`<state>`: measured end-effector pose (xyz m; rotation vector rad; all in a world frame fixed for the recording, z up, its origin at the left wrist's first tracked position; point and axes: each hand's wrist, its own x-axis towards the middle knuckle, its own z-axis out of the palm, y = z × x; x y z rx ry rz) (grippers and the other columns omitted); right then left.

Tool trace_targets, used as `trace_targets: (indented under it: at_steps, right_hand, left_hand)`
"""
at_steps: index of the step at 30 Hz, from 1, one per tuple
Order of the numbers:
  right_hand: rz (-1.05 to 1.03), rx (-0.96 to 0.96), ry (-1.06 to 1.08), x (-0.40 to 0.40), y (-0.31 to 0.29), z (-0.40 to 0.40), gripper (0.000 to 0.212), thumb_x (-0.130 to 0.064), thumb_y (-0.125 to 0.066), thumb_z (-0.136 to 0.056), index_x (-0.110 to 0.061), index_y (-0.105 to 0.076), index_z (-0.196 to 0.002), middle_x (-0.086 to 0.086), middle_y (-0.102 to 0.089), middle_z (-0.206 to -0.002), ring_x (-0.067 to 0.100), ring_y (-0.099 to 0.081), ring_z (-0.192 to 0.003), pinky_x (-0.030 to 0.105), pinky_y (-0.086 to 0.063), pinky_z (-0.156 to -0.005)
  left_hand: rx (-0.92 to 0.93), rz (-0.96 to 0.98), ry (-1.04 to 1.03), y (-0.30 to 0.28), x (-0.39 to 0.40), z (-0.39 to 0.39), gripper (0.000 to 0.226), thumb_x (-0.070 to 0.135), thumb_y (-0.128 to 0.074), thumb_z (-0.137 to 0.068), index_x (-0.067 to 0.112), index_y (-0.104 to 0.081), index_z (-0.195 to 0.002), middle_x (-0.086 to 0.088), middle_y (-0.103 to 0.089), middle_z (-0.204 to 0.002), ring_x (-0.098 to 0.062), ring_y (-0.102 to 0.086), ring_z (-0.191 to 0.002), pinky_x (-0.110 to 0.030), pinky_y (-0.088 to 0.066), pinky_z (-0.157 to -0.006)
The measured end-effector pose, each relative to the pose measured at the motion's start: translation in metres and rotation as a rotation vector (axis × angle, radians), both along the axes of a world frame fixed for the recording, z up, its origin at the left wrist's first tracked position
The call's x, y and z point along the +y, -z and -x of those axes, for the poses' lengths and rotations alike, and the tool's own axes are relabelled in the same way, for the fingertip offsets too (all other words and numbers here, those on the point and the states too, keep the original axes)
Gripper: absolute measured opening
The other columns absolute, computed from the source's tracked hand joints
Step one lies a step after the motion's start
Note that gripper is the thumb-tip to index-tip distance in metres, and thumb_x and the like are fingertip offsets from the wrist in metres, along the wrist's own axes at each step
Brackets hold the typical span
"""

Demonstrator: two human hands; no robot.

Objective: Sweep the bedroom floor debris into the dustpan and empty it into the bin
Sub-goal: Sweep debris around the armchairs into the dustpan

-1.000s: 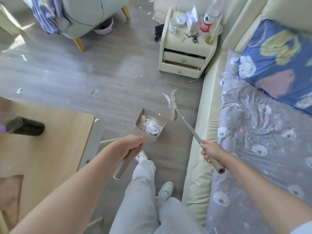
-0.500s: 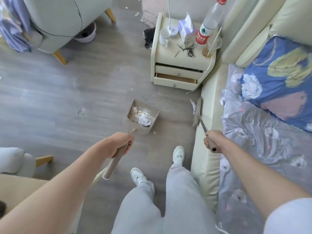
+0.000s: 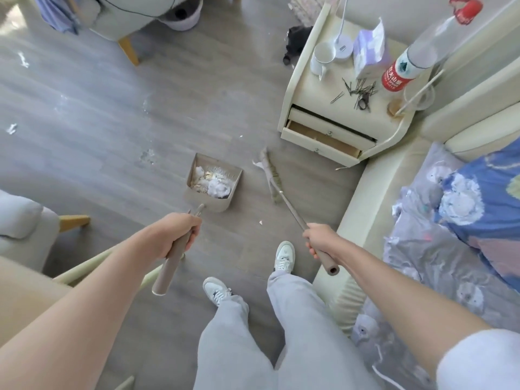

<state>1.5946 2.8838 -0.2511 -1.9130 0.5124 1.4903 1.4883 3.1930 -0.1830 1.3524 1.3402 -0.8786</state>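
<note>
My left hand (image 3: 176,235) grips the long beige handle of the dustpan (image 3: 225,202), which stands on the grey floor and holds white fluff and scraps (image 3: 213,182). My right hand (image 3: 320,242) grips the handle of the broom (image 3: 271,175). Its bristles rest on the floor just right of the dustpan, with a white scrap (image 3: 257,164) at their tip. More white debris lies at the left (image 3: 147,156) and far left (image 3: 11,128), and a small bit (image 3: 261,221) lies near my feet.
A cream nightstand (image 3: 318,97) with an open drawer, a bottle, cup and hairpins stands at the upper right. The bed (image 3: 450,235) runs along the right. An armchair (image 3: 132,21) and a basin (image 3: 183,15) are at the top left, a wooden table (image 3: 22,291) at the lower left.
The broom head swung left from beside the bed back to the floor just right of the dustpan. I stepped forward, and both hands kept their grips on the handles.
</note>
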Motion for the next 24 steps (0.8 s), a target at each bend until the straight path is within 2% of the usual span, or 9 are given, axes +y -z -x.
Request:
trace_targets:
  at_steps: [2, 6, 10, 14, 17, 19, 21, 22, 24]
  right_hand:
    - [0.017, -0.053, -0.122, -0.009, -0.008, -0.022, 0.018, -0.010, -0.043, -0.091, -0.022, -0.054, -0.100, 0.006, -0.047, -0.064, 0.014, -0.041, -0.040, 0.018, -0.035, -0.037]
    - [0.053, -0.225, -0.434, 0.007, -0.010, -0.080, 0.011, -0.010, -0.041, -0.088, -0.008, -0.050, -0.094, 0.014, -0.050, -0.070, 0.021, -0.045, -0.044, 0.024, -0.038, -0.042]
    - [0.104, -0.355, -0.708, 0.079, 0.018, -0.144, 0.012, -0.007, -0.035, -0.091, -0.010, -0.047, -0.089, 0.020, -0.056, -0.079, 0.027, -0.055, -0.051, 0.026, -0.043, -0.043]
    - [0.209, -0.348, -1.012, 0.147, 0.050, -0.157, 0.026, -0.003, -0.035, -0.089, 0.001, -0.055, -0.105, 0.019, -0.065, -0.080, 0.032, -0.062, -0.062, 0.029, -0.047, -0.050]
    - [0.240, -0.339, -1.231, 0.135, 0.065, -0.129, 0.036, -0.008, -0.035, -0.086, -0.002, -0.057, -0.114, 0.016, -0.067, -0.095, 0.032, -0.062, -0.073, 0.035, -0.057, -0.071]
    - [0.252, -0.306, -1.242, 0.099, 0.056, -0.105, 0.043, -0.010, -0.035, -0.086, -0.007, -0.049, -0.127, 0.016, -0.064, -0.103, 0.031, -0.060, -0.076, 0.036, -0.057, -0.076]
    - [0.259, -0.237, -1.188, 0.058, 0.044, -0.092, 0.053, -0.013, -0.034, -0.093, -0.013, -0.036, -0.146, 0.018, -0.058, -0.123, 0.026, -0.057, -0.074, 0.029, -0.051, -0.062]
    - [0.237, -0.188, -1.143, 0.038, 0.036, -0.090, 0.057, -0.016, -0.035, -0.096, -0.018, -0.030, -0.152, 0.017, -0.058, -0.121, 0.025, -0.056, -0.071, 0.027, -0.047, -0.055]
    - [0.175, -0.113, -0.991, 0.005, 0.017, -0.097, 0.057, -0.020, -0.038, -0.098, -0.025, -0.028, -0.154, 0.014, -0.059, -0.090, 0.025, -0.053, -0.058, 0.026, -0.043, -0.048]
  left_hand:
    - [0.012, 0.007, -0.025, 0.000, 0.006, 0.001, 0.015, 0.008, -0.052, -0.087, 0.008, -0.050, -0.072, -0.010, -0.048, -0.062, -0.017, -0.042, -0.043, -0.020, -0.037, -0.046]
    - [0.021, 0.016, -0.104, 0.001, 0.017, 0.007, 0.005, 0.006, -0.053, -0.085, 0.008, -0.050, -0.082, -0.010, -0.049, -0.069, -0.015, -0.042, -0.041, -0.019, -0.037, -0.047]
    - [0.007, 0.015, -0.045, 0.007, 0.019, 0.007, 0.020, 0.010, -0.052, -0.091, 0.008, -0.052, -0.071, -0.014, -0.050, -0.076, -0.019, -0.041, -0.046, -0.023, -0.036, -0.051]
    - [0.018, 0.019, -0.088, 0.013, 0.027, -0.003, 0.017, 0.008, -0.051, -0.090, 0.010, -0.053, -0.073, -0.006, -0.053, -0.060, -0.011, -0.045, -0.036, -0.015, -0.039, -0.039]
    - [0.016, 0.047, -0.157, 0.013, 0.038, -0.006, 0.010, 0.006, -0.049, -0.087, 0.014, -0.055, -0.085, -0.004, -0.053, -0.063, -0.007, -0.043, -0.033, -0.014, -0.038, -0.035]
    - [0.027, 0.053, -0.140, 0.013, 0.042, 0.000, 0.010, 0.006, -0.048, -0.086, 0.014, -0.055, -0.087, -0.006, -0.054, -0.065, -0.007, -0.044, -0.033, -0.014, -0.038, -0.036]
    - [0.034, 0.049, -0.122, 0.012, 0.044, 0.008, 0.009, 0.008, -0.049, -0.087, 0.013, -0.056, -0.086, -0.007, -0.054, -0.068, -0.008, -0.044, -0.034, -0.015, -0.039, -0.037]
    - [0.039, 0.044, -0.109, 0.012, 0.044, 0.012, 0.008, 0.009, -0.049, -0.088, 0.012, -0.056, -0.086, -0.007, -0.054, -0.069, -0.009, -0.044, -0.034, -0.015, -0.039, -0.037]
    - [0.045, 0.026, -0.049, 0.009, 0.040, 0.020, 0.007, 0.008, -0.050, -0.088, 0.010, -0.055, -0.085, -0.009, -0.052, -0.067, -0.011, -0.043, -0.034, -0.015, -0.038, -0.038]
